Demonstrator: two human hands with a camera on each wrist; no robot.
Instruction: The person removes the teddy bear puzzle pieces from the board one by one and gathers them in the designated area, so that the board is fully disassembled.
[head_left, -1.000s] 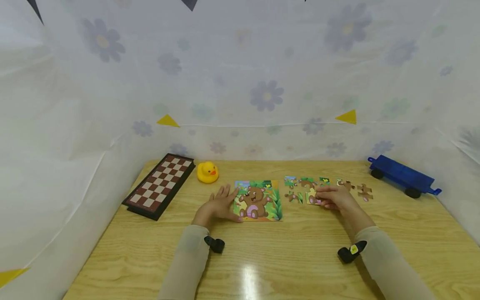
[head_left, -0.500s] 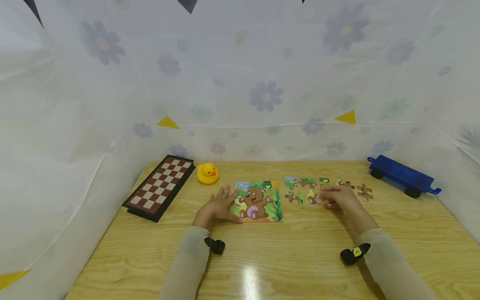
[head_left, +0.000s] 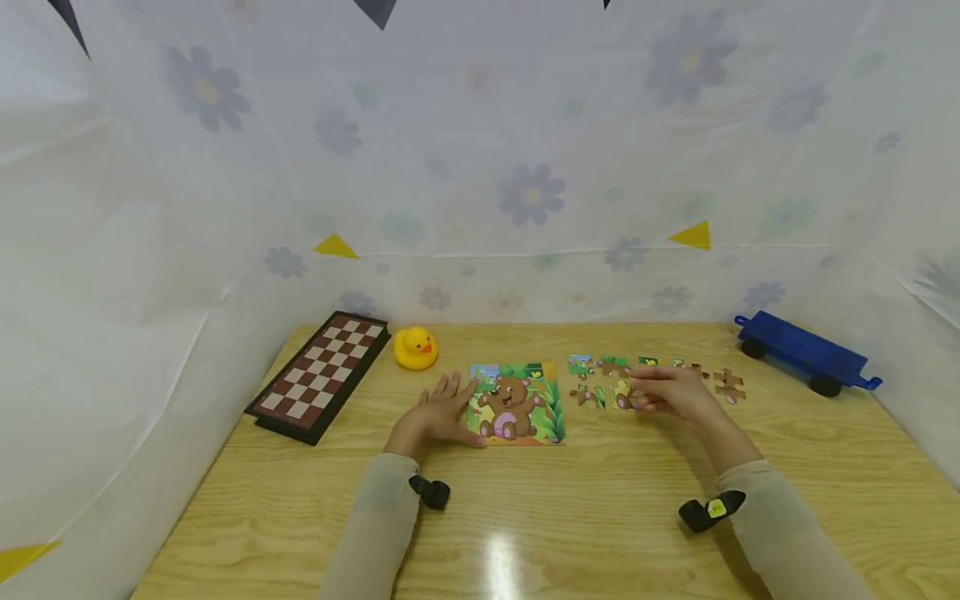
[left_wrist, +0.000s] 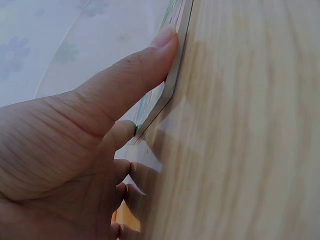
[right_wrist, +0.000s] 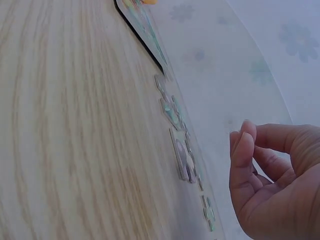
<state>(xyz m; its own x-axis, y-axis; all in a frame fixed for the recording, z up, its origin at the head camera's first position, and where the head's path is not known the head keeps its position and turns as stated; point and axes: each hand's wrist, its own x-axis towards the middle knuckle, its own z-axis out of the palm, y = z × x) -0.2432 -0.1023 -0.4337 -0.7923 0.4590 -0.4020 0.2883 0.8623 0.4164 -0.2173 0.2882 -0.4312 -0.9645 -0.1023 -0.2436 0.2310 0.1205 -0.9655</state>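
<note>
Floral sheeting walls a wooden table [head_left: 570, 533]. Left hand [head_left: 435, 415]: fingers flat, thumb pressing the near edge of the puzzle board [head_left: 516, 402]. Right hand [head_left: 675, 392]: fingers loosely curled, empty, hovering just above loose pieces [head_left: 600, 382]. Beyond the fingers: chessboard [head_left: 318, 373], duck [head_left: 416, 347], blue wagon [head_left: 806, 353].

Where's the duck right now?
Head view: the duck sits far-left on the table, between the chessboard and the bear puzzle.
</note>
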